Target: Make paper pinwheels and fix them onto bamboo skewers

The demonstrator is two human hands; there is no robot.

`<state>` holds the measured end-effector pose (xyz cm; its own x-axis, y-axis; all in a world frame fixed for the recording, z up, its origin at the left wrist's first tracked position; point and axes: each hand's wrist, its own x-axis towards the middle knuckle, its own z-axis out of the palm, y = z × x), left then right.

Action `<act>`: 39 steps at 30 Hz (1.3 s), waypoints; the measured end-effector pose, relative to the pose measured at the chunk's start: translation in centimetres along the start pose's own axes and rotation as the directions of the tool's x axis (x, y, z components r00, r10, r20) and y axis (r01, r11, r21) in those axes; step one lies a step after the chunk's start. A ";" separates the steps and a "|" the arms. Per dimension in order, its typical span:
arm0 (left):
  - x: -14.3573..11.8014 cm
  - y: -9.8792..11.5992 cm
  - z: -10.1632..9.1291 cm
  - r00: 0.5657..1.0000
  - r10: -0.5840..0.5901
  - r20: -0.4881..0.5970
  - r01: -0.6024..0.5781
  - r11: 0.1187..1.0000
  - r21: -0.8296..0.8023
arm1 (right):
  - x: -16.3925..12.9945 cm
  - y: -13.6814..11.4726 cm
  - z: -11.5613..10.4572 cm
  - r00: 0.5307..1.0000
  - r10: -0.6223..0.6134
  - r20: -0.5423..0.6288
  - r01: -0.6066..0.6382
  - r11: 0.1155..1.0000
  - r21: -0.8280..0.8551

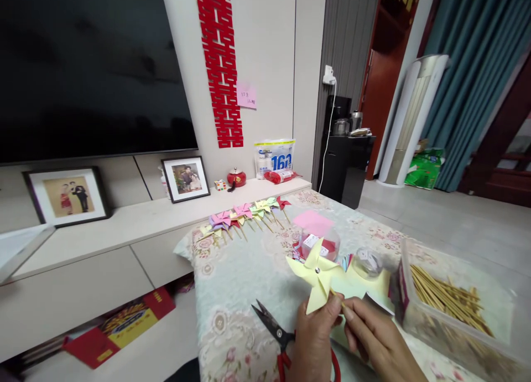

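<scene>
A pale yellow paper pinwheel (314,269) with a shiny pin at its centre is held upright over the table. My left hand (314,337) is closed around its thin stick just below the blades. Close beside it, my right hand (371,329) pinches the same stick, fingertips nearly touching the left thumb. Scissors (274,326) with dark blades and red handles lie spread on the tablecloth, partly hidden by my left hand. Under and behind my hands are yellow paper sheets (379,285) and a small clear round container (367,262).
Several finished pinwheels (243,211) lie in a row along the table's far edge. A clear plastic box (456,337) of thin wooden sticks (450,299) stands at right. Pink paper (313,221) and a round tub (329,243) with red pieces sit behind the held pinwheel.
</scene>
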<state>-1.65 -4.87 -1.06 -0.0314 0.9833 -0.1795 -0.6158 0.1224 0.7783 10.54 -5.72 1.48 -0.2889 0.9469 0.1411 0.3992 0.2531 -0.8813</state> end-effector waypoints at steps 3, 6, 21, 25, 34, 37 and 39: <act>0.5 0.4 0.0 0.996 0.088 0.033 -0.089 0.996 0.025 | 0.1 0.1 0.1 0.999 -0.044 -0.016 0.043 0.998 -0.044; 0.9 0.4 -0.2 0.990 0.144 -0.006 -0.143 0.989 0.023 | 0.6 0.8 0.2 0.987 -0.137 -0.087 0.123 0.982 -0.142; 1.8 2.2 -1.2 0.975 0.162 -0.152 -0.185 0.971 -0.152 | 4.4 -1.8 1.0 0.990 -0.139 -0.037 0.098 0.840 -0.533; 2.1 1.7 -1.9 0.971 0.129 -0.199 -0.182 0.943 -0.279 | 8.3 -4.3 0.1 0.992 -0.122 0.012 0.115 0.896 -0.429; 4.1 -1.1 -1.8 0.988 -0.048 -0.149 -0.013 0.923 -0.385 | 24.3 -7.8 0.7 0.985 0.162 -0.062 -0.173 0.949 -0.264; 4.4 -1.2 -1.6 0.992 -0.098 -0.079 0.052 0.893 -0.447 | 28.8 -6.7 2.4 0.959 0.272 -0.074 -0.282 0.914 -0.292; 4.7 -1.2 -1.5 0.992 -0.123 -0.030 0.093 0.871 -0.482 | 31.1 -5.5 3.8 0.941 0.328 -0.080 -0.336 0.893 -0.300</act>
<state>-2.29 -0.63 -3.73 0.0205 0.9562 -0.2920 -0.9187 0.1333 0.3718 -3.92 21.61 8.97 -0.0712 0.9903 -0.1196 0.7147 -0.0330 -0.6987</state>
